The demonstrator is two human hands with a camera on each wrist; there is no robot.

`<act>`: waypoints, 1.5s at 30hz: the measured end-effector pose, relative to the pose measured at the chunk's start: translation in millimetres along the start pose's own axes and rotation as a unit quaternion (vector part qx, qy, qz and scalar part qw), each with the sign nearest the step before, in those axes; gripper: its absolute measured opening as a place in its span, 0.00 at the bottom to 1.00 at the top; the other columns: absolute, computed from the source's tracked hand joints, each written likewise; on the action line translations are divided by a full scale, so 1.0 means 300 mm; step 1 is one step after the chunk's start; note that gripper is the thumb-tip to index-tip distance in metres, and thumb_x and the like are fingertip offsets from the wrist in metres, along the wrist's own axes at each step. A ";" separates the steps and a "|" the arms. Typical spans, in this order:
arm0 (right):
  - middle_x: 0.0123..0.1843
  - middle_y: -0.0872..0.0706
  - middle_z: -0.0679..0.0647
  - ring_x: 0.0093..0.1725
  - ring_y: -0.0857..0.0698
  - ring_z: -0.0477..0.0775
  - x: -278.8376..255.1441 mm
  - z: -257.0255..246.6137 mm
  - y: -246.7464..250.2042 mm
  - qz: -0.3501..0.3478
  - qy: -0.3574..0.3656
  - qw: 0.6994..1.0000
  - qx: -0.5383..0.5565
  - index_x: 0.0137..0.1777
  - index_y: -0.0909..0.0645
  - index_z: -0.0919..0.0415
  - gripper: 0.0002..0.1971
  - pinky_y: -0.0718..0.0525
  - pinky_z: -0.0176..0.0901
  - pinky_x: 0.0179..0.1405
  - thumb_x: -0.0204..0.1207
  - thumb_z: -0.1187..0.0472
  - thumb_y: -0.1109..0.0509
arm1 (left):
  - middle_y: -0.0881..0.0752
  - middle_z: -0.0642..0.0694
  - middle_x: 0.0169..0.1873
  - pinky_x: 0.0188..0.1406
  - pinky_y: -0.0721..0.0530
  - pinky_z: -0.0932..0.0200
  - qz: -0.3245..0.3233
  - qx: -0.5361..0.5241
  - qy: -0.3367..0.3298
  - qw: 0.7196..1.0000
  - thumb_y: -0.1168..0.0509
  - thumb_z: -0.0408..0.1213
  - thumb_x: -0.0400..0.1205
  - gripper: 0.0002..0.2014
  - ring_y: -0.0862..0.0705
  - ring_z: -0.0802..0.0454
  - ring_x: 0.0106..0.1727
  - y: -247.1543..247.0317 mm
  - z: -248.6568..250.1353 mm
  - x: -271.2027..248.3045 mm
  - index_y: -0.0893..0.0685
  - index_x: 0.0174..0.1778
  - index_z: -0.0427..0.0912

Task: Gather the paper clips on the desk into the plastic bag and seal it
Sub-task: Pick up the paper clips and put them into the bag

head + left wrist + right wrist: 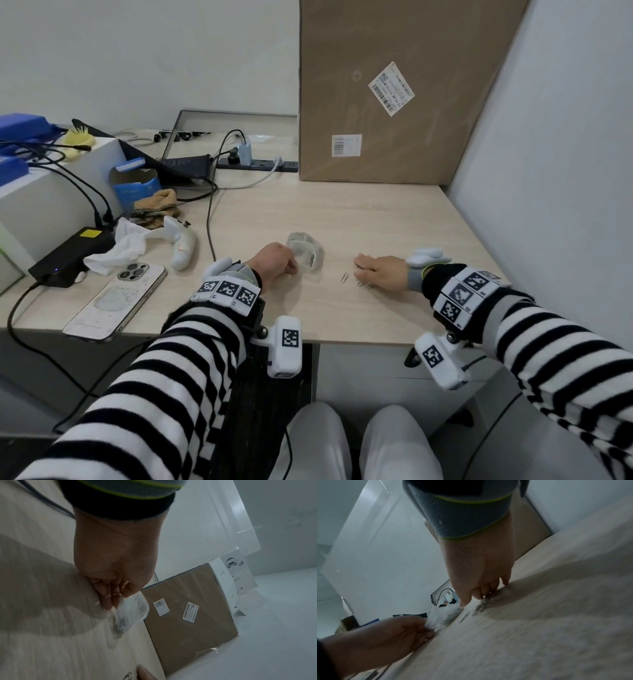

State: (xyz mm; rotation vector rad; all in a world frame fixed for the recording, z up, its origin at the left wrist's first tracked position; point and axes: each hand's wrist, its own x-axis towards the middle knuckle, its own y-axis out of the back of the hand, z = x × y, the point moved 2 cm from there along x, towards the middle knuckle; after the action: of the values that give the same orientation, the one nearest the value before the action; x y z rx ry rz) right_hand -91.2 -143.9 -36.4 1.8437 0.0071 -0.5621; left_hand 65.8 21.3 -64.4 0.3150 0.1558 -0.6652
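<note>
Left hand (274, 261) grip pinches plastic bag (306, 253); right hand (382, 273) flat, fingers extended, paper clips (344, 277) at fingertips.

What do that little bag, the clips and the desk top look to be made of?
The plastic bag, held by the left hand, looks like thin clear plastic film: see-through, crinkled, glossy. The paper clips by the right hand seem to be bent metal wire, thin and shiny. The desk shows pale matt wood grain, possibly laminate.
</note>
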 end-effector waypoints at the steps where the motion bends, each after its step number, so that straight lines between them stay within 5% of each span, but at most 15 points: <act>1: 0.84 0.38 0.53 0.82 0.37 0.55 -0.015 0.009 0.004 0.013 0.001 1.000 0.022 0.81 0.38 0.57 0.26 0.42 0.42 0.79 0.86 0.48 0.49 | 0.23 0.38 0.27 0.28 0.23 0.64 0.001 -0.002 0.001 1.000 0.48 0.23 0.81 0.16 0.23 0.48 0.28 -0.001 0.002 0.000 0.25 0.27 0.35; 4: 0.71 0.18 0.53 0.70 0.22 0.57 -0.041 0.057 0.038 0.115 -0.023 0.987 0.113 0.68 0.20 0.57 0.18 0.28 0.45 0.70 0.84 0.52 0.42 | 0.23 0.38 0.27 0.30 0.23 0.62 0.002 -0.006 0.003 1.000 0.48 0.23 0.81 0.16 0.23 0.48 0.29 -0.005 0.002 0.000 0.25 0.27 0.34; 7: 0.55 0.12 0.59 0.55 0.13 0.63 -0.045 0.130 0.076 0.208 -0.087 0.959 0.170 0.53 0.16 0.61 0.12 0.18 0.52 0.59 0.81 0.57 0.39 | 0.22 0.38 0.26 0.32 0.24 0.61 0.004 0.001 -0.001 1.000 0.48 0.24 0.81 0.16 0.23 0.48 0.29 -0.003 0.000 -0.004 0.25 0.27 0.34; 11: 0.43 0.09 0.65 0.38 0.13 0.62 -0.043 0.159 0.058 0.175 -0.175 0.958 0.147 0.36 0.21 0.63 0.13 0.12 0.53 0.48 0.77 0.63 0.45 | 0.22 0.38 0.27 0.34 0.24 0.60 0.003 0.008 -0.005 1.000 0.48 0.24 0.81 0.16 0.23 0.47 0.30 -0.002 -0.002 -0.006 0.24 0.27 0.35; 16: 0.47 0.11 0.62 0.51 0.12 0.63 -0.028 0.074 0.015 0.149 -0.125 0.952 0.234 0.52 0.15 0.69 0.14 0.17 0.56 0.64 0.81 0.65 0.42 | 0.22 0.38 0.26 0.34 0.24 0.60 0.002 0.024 -0.008 1.000 0.48 0.24 0.79 0.17 0.23 0.47 0.29 -0.005 -0.002 -0.009 0.24 0.25 0.35; 19: 0.50 0.11 0.61 0.54 0.13 0.58 -0.016 0.018 0.006 0.140 -0.087 0.947 0.277 0.51 0.15 0.65 0.13 0.18 0.54 0.66 0.79 0.68 0.42 | 0.22 0.38 0.25 0.33 0.25 0.60 0.004 0.028 -0.010 1.000 0.48 0.23 0.78 0.17 0.24 0.46 0.29 -0.005 -0.002 -0.011 0.24 0.25 0.34; 24: 0.42 0.14 0.56 0.46 0.11 0.59 -0.026 0.006 0.039 0.212 -0.098 0.930 0.283 0.36 0.21 0.56 0.12 0.13 0.52 0.52 0.80 0.65 0.41 | 0.22 0.38 0.26 0.34 0.24 0.59 0.003 0.022 -0.016 1.000 0.49 0.24 0.79 0.17 0.23 0.47 0.29 -0.004 -0.005 -0.011 0.24 0.25 0.35; 28: 0.30 0.17 0.55 0.27 0.15 0.51 -0.056 0.015 0.044 0.141 -0.099 0.931 0.320 0.31 0.24 0.60 0.20 0.19 0.38 0.27 0.83 0.52 0.40 | 0.23 0.39 0.26 0.31 0.24 0.62 0.005 0.016 -0.017 1.000 0.49 0.23 0.79 0.17 0.24 0.48 0.28 -0.006 -0.006 -0.009 0.25 0.25 0.35; 32: 0.31 0.19 0.57 0.29 0.18 0.51 -0.055 0.004 -0.008 0.073 -0.067 0.915 0.392 0.31 0.25 0.61 0.21 0.21 0.37 0.29 0.84 0.51 0.42 | 0.23 0.38 0.26 0.31 0.25 0.62 0.010 0.009 -0.020 1.000 0.49 0.22 0.79 0.17 0.24 0.48 0.28 -0.011 -0.002 -0.008 0.26 0.25 0.35; 37: 0.35 0.19 0.55 0.33 0.19 0.48 -0.021 -0.001 -0.019 0.148 -0.033 0.893 0.424 0.32 0.25 0.58 0.18 0.22 0.28 0.24 0.85 0.56 0.42 | 0.23 0.39 0.26 0.31 0.25 0.61 0.012 0.012 -0.020 1.000 0.48 0.23 0.80 0.16 0.24 0.49 0.28 -0.011 -0.009 -0.007 0.26 0.26 0.35; 40: 0.37 0.16 0.57 0.33 0.17 0.52 -0.008 -0.009 -0.004 0.197 -0.010 0.890 0.410 0.32 0.23 0.57 0.18 0.22 0.33 0.29 0.84 0.57 0.41 | 0.22 0.40 0.25 0.29 0.26 0.62 0.015 0.016 -0.017 1.000 0.48 0.24 0.80 0.16 0.24 0.50 0.26 -0.009 -0.012 0.001 0.25 0.26 0.36; 45: 0.41 0.16 0.52 0.39 0.14 0.51 0.009 -0.086 -0.034 0.067 0.021 0.871 0.486 0.39 0.21 0.59 0.16 0.19 0.37 0.37 0.86 0.56 0.44 | 0.21 0.38 0.25 0.34 0.25 0.61 0.008 0.015 -0.019 1.000 0.47 0.25 0.79 0.16 0.23 0.47 0.29 -0.008 -0.020 0.011 0.24 0.25 0.36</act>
State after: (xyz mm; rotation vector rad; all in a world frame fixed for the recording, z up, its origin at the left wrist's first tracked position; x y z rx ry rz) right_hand -82.0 -117.9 -40.5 2.8078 -0.4481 -0.4502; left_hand 66.5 19.6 -71.4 0.3320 0.1058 -0.6570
